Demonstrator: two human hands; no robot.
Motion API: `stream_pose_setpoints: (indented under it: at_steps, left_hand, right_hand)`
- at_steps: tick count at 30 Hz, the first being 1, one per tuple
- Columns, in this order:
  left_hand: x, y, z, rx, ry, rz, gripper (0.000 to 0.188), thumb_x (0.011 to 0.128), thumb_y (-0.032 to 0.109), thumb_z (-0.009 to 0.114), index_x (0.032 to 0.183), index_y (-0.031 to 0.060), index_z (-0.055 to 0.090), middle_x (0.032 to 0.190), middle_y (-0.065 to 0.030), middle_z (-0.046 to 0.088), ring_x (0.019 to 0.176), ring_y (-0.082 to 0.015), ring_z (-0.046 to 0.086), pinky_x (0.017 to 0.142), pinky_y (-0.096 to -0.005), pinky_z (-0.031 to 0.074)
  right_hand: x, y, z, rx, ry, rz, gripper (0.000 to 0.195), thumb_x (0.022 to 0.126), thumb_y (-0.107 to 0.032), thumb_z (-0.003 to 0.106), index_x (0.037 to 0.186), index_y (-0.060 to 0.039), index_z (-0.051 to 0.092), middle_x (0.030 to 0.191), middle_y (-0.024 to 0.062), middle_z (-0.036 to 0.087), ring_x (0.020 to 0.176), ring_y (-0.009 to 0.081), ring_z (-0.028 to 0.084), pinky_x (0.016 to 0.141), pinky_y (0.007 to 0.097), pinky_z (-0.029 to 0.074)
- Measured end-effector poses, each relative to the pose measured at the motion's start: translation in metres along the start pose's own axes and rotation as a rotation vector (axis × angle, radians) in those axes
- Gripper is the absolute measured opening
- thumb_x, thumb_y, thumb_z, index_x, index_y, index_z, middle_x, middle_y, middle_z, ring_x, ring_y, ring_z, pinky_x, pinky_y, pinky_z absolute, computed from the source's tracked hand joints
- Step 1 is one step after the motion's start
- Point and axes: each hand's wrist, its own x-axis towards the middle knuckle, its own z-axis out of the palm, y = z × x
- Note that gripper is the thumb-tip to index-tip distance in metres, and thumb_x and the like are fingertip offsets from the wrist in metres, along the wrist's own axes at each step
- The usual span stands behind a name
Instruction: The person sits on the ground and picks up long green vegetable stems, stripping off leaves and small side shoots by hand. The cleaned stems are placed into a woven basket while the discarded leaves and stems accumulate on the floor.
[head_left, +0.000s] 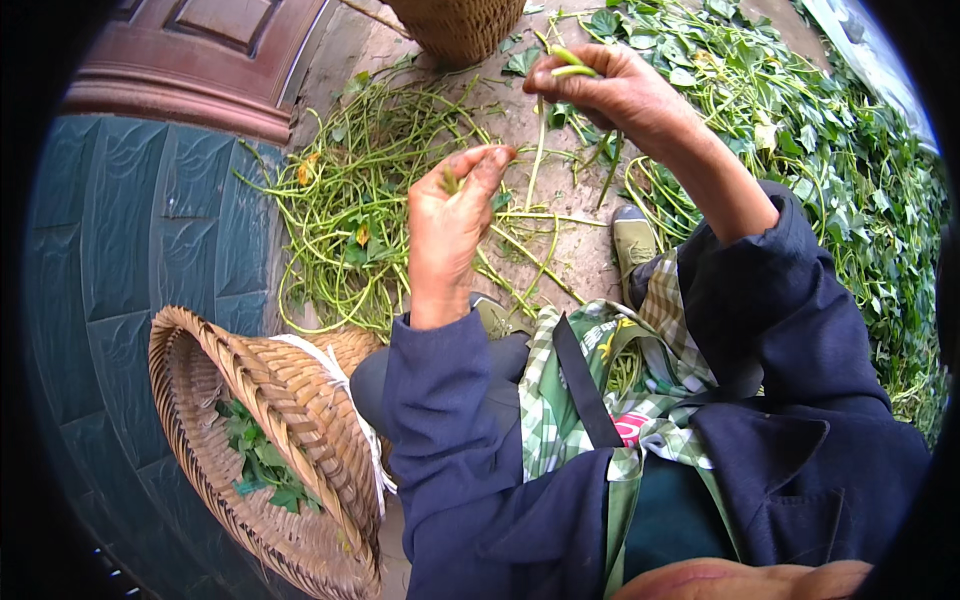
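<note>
My left hand is raised over the stems, palm side up. Its fingers are closed on a short bit of green stem, slightly blurred. Higher up and to the right, my right hand grips several green stems; their ends poke out above the thumb. A pale thin stem hangs below those fingers. In my lap lies a green checked apron with a printed bag-like pouch, and thin green stems show in its opening.
Leafless vine stems are heaped on the floor ahead. Leafy vines form a large pile at right. A wicker basket with some green leaves leans at left. Another basket stands ahead, near a brown door.
</note>
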Motion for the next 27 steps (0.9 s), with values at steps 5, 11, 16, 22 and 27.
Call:
stream_pose_setpoints:
  at_steps: [5, 11, 16, 22, 27]
  left_hand:
    - [-0.001, -0.003, 0.0, -0.084, -0.118, -0.073, 0.018, 0.076, 0.015, 0.064, 0.086, 0.0009, 0.058, 0.055, 0.0086, 0.044, 0.04, 0.0017, 0.028, 0.036, -0.0158, 0.018]
    - [-0.002, -0.003, 0.002, -0.033, -0.128, -0.088, 0.016, 0.078, 0.016, 0.061, 0.084, 0.001, 0.058, 0.054, 0.0076, 0.042, 0.039, -0.0002, 0.029, 0.036, -0.0165, 0.019]
    - [0.0, -0.006, 0.002, -0.108, -0.1, -0.03, 0.015, 0.08, 0.015, 0.057, 0.081, 0.0005, 0.058, 0.05, 0.0073, 0.037, 0.037, -0.0017, 0.027, 0.036, -0.0174, 0.02]
    - [0.007, -0.014, -0.004, -0.327, 0.007, -0.114, 0.017, 0.082, 0.014, 0.053, 0.084, -0.0026, 0.055, 0.054, 0.0055, 0.037, 0.037, -0.0022, 0.029, 0.035, -0.0179, 0.023]
    - [0.008, -0.016, -0.012, -0.45, 0.034, -0.115, 0.017, 0.083, 0.016, 0.052, 0.086, -0.0012, 0.053, 0.056, 0.0049, 0.036, 0.038, -0.0026, 0.03, 0.034, -0.0179, 0.024]
  right_hand:
    - [-0.008, 0.006, 0.019, 0.009, -0.091, 0.063, 0.017, 0.077, -0.021, 0.061, 0.088, -0.0078, 0.063, 0.072, -0.0068, 0.058, 0.052, -0.0015, 0.037, 0.046, 0.0146, 0.026]
    - [-0.008, 0.01, 0.022, 0.027, -0.066, 0.05, 0.017, 0.077, -0.022, 0.061, 0.086, -0.0085, 0.064, 0.071, -0.0068, 0.058, 0.051, -0.0016, 0.037, 0.046, 0.0144, 0.026]
    - [-0.004, 0.019, 0.022, -0.001, -0.008, 0.049, 0.018, 0.076, -0.022, 0.063, 0.086, -0.0074, 0.063, 0.074, -0.0054, 0.058, 0.057, -0.001, 0.042, 0.049, 0.0148, 0.03]
    - [-0.006, 0.022, 0.024, 0.012, 0.018, -0.026, 0.027, 0.073, -0.024, 0.067, 0.087, -0.0022, 0.062, 0.074, 0.0, 0.059, 0.068, 0.0039, 0.05, 0.062, 0.0199, 0.04]
    - [-0.008, 0.014, 0.029, 0.024, -0.031, -0.099, 0.024, 0.074, -0.023, 0.067, 0.086, -0.0028, 0.061, 0.072, -0.0012, 0.058, 0.068, 0.0036, 0.05, 0.062, 0.0187, 0.04]
